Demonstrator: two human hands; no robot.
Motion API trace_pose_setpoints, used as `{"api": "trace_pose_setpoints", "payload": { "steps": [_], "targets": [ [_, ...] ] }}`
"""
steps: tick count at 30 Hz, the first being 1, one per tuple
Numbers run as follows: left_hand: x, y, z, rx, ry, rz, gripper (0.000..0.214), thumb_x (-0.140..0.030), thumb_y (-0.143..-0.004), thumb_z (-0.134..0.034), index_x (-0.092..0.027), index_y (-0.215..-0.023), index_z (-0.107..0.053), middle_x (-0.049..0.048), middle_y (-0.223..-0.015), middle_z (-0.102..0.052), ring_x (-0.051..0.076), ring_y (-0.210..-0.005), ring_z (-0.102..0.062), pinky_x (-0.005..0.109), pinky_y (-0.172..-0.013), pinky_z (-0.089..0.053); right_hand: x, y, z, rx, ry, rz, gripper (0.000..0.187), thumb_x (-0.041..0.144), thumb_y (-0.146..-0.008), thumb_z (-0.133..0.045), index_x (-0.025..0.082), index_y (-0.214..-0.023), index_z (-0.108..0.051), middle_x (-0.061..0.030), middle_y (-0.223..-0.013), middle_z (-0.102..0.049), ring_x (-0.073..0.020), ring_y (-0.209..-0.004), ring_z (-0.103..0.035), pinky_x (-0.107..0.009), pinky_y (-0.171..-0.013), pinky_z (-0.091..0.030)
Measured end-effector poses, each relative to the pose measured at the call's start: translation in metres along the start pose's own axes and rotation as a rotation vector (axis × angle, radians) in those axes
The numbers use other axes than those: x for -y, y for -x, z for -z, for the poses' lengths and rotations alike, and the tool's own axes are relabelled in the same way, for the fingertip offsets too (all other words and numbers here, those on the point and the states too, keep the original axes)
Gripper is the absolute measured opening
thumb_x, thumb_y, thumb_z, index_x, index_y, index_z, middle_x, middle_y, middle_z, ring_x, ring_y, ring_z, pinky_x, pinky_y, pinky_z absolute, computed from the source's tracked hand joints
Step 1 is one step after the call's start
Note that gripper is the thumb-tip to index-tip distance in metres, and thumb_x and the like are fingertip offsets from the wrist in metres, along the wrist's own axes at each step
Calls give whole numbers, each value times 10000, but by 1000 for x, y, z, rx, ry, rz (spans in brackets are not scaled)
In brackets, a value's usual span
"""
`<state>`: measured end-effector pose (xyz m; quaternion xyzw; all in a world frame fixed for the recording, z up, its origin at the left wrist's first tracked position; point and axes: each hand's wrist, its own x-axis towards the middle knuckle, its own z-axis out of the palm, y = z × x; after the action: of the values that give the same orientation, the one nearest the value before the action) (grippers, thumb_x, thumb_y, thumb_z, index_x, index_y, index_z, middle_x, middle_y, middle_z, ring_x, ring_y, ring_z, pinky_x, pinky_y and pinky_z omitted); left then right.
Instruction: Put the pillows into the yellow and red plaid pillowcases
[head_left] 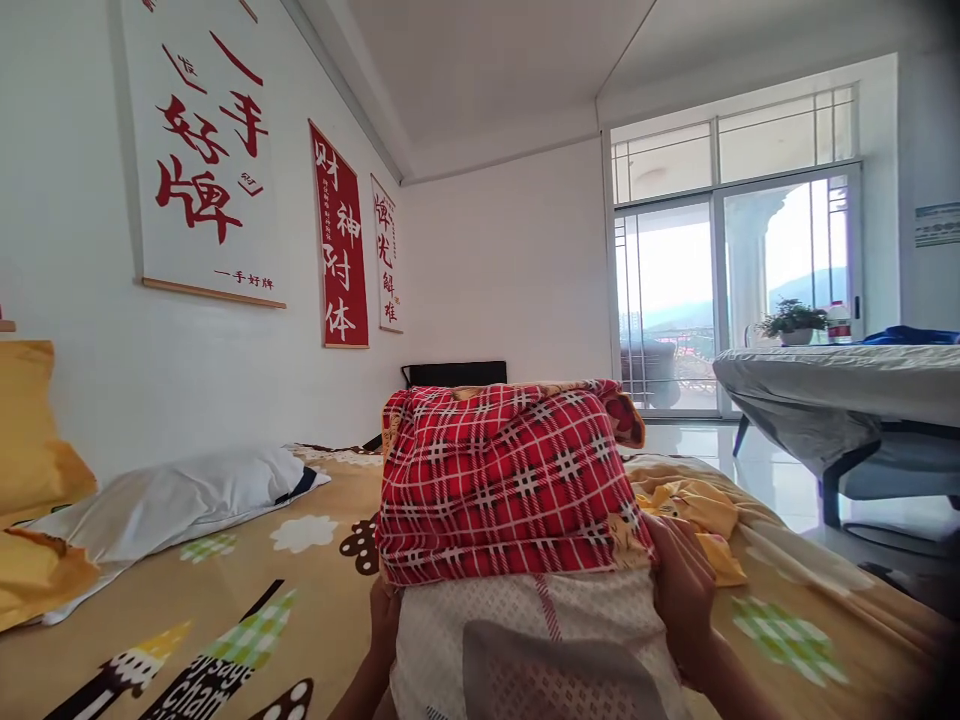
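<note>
A folded red plaid blanket (510,480) with a yellowish patterned edge rises in front of me, in the middle of the view. Directly beneath it is a whitish patterned cloth (570,640) with a grey shape; its lower end runs out of the frame. My left hand (385,612) grips the bundle at its lower left side, most of its fingers hidden behind the cloth. On the opposite side my right hand (684,580) is closed against the blanket's lower right corner, its fingertips out of sight.
A tan printed bedsheet (315,580) spreads around the bundle. A white pillow (202,495) and yellow cloth (37,470) lie left; crumpled yellow fabric (694,510) lies right. Beyond the bed stands a covered table (840,385) with a potted plant (795,322).
</note>
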<state>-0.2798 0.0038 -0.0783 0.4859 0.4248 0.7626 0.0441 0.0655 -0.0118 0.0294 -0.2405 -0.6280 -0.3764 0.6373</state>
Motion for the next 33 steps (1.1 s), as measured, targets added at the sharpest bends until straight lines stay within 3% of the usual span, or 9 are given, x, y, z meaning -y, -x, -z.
{"api": "trace_pose_setpoints", "payload": {
  "steps": [3,7,12,15,18,21,27,30,33],
  "targets": [
    [-8,-9,0,20,-44,-64,469,-636,-658,-567,-173,-689,-632,79,-651,-666,241,-583,-615,330,-501,-485,4,-14,4,-11,46,-29,259,160,-867,-395,181,-1044,-584,-69,-827,-631,-204,-750,-586,-331,-697,-442],
    [-51,-47,-2,-93,-219,-345,308,-353,-804,-557,-181,-1058,-572,85,-986,-638,209,-839,-620,306,-654,-509,18,-44,4,-31,90,-105,252,129,-821,-463,198,-1035,-576,-62,-845,-636,-213,-796,-590,-339,-739,-454],
    [-125,-70,-10,-153,-269,-933,218,-154,-797,-596,-187,-1009,-560,58,-913,-578,188,-855,-564,322,-736,-475,37,-65,1,-83,78,-86,194,124,-822,-528,202,-995,-571,-50,-805,-620,-195,-755,-568,-327,-722,-447],
    [-146,-51,-13,-9,-240,-1118,135,-128,-813,-578,-180,-936,-560,48,-790,-547,175,-743,-524,310,-651,-444,46,-62,4,-98,49,-70,145,126,-813,-546,203,-935,-559,-55,-811,-596,-194,-760,-550,-328,-708,-438],
    [-144,-24,-15,237,-296,-1187,112,-129,-866,-456,-171,-815,-546,39,-652,-502,167,-636,-462,302,-567,-375,50,-53,9,-43,-64,25,84,133,-820,-500,200,-860,-532,-54,-783,-568,-188,-735,-522,-335,-678,-420],
    [-135,-5,-17,363,-345,-1216,230,-92,-862,-374,-175,-692,-503,21,-559,-443,152,-569,-398,291,-530,-319,47,-38,12,41,-140,124,117,98,-822,-460,195,-764,-489,-40,-714,-537,-172,-697,-496,-323,-650,-397],
    [-121,-1,-8,335,-390,-1284,251,-84,-856,-390,-184,-642,-475,3,-505,-405,142,-507,-362,279,-480,-273,42,-12,23,219,-99,236,226,77,-850,-371,210,-682,-442,-16,-615,-494,-152,-619,-479,-289,-616,-399],
    [-101,-14,7,293,-461,-1311,168,-92,-857,-430,-164,-829,-579,29,-580,-505,156,-568,-471,282,-532,-379,46,-1,31,253,-72,268,246,70,-858,-358,214,-689,-462,-11,-600,-516,-149,-617,-508,-289,-652,-432],
    [-76,-34,18,106,-562,-1223,214,-111,-845,-484,-184,-1010,-600,70,-746,-601,182,-717,-574,311,-652,-477,50,12,36,277,-96,251,242,79,-861,-372,217,-688,-472,-4,-591,-526,-141,-571,-501,-290,-641,-456]
  ]
}}
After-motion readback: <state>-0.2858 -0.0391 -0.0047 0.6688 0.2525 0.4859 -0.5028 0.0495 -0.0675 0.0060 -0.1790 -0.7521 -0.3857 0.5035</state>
